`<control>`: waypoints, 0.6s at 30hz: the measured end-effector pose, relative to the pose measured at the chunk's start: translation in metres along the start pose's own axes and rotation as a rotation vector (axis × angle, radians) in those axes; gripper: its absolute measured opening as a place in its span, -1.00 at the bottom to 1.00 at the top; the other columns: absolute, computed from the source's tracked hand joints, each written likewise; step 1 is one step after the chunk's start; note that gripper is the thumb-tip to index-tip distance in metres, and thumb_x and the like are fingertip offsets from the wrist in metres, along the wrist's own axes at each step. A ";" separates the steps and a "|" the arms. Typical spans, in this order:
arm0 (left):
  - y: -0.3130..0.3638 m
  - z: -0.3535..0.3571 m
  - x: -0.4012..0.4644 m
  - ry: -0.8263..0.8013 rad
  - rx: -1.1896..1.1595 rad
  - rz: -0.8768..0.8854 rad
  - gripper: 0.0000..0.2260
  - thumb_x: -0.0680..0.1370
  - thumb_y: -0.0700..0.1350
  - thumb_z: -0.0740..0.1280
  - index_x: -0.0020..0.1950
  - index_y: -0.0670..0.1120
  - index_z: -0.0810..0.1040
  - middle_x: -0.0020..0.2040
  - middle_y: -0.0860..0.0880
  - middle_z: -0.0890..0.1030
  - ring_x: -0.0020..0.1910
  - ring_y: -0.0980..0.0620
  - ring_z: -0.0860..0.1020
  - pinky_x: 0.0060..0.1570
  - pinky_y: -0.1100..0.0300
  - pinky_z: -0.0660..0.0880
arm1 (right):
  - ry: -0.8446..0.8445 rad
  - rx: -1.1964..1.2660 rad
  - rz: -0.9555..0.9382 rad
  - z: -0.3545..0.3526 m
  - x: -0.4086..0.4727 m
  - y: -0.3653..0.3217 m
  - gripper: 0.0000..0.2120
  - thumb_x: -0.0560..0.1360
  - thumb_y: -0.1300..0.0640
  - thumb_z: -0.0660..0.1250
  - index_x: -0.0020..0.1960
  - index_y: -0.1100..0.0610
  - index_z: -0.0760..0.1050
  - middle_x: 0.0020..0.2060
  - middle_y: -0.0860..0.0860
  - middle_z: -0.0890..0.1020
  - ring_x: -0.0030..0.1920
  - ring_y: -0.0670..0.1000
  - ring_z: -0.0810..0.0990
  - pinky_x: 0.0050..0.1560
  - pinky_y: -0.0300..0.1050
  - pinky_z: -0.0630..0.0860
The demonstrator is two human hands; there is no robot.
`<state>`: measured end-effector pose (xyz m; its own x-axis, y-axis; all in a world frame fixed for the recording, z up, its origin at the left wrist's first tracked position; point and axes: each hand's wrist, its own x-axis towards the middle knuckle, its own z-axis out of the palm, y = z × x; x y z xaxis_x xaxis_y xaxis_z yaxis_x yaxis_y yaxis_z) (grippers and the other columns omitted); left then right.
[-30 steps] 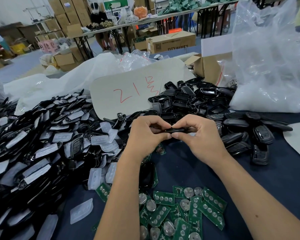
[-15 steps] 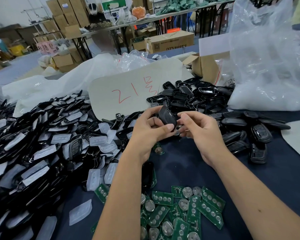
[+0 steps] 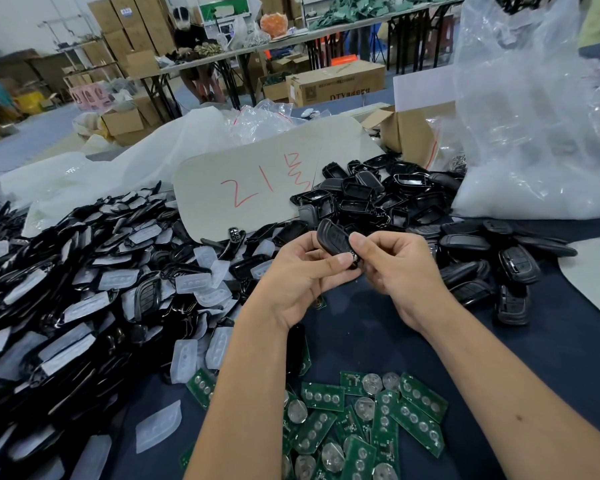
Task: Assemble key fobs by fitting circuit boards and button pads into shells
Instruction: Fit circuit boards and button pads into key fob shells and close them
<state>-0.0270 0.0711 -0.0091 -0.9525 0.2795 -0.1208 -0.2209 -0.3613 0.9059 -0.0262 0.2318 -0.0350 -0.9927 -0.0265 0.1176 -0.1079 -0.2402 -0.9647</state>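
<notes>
Pinching black key fob between left hand and right hand, above circuit boards; long axis tilted far-left to near-right, left thumb nearer its lower end

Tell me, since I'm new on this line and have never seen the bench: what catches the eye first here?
Both hands meet at the centre, the left hand and right hand gripping one black key fob above the dark cloth. A big heap of black shells and clear button pads fills the left side. Green circuit boards lie scattered near the front, between the forearms.
</notes>
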 end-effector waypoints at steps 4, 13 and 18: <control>0.000 0.000 -0.001 0.005 0.009 0.005 -0.48 0.32 -0.35 0.49 0.28 -0.30 0.51 0.00 -0.31 0.62 -0.06 -0.16 0.71 -0.05 0.08 0.69 | 0.000 0.012 -0.005 0.001 -0.001 -0.002 -0.62 0.60 0.10 0.43 -0.38 0.13 0.53 -0.54 0.00 0.40 -0.55 -0.10 0.25 -0.54 -0.32 0.21; -0.001 0.003 0.001 0.041 -0.042 -0.064 -0.73 0.38 -0.31 0.45 0.06 -0.33 0.58 -0.08 -0.24 0.70 -0.11 -0.11 0.74 -0.14 0.19 0.67 | 0.092 -0.071 -0.056 0.005 -0.002 0.001 -0.54 0.61 0.05 0.44 -0.45 0.05 0.50 -0.55 0.04 0.36 -0.53 -0.05 0.22 -0.51 -0.24 0.19; -0.001 0.001 0.003 0.049 -0.085 -0.054 -0.79 0.38 -0.28 0.45 -0.03 -0.33 0.57 -0.14 -0.17 0.71 -0.12 -0.05 0.74 -0.15 0.24 0.65 | 0.039 -0.096 -0.091 0.003 -0.002 0.003 -0.62 0.58 -0.03 0.44 -0.38 0.03 0.53 -0.53 0.01 0.38 -0.53 -0.07 0.25 -0.51 -0.24 0.21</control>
<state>-0.0293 0.0729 -0.0096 -0.9475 0.2575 -0.1896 -0.2868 -0.4220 0.8601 -0.0243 0.2284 -0.0370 -0.9797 0.0289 0.1986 -0.2007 -0.1456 -0.9688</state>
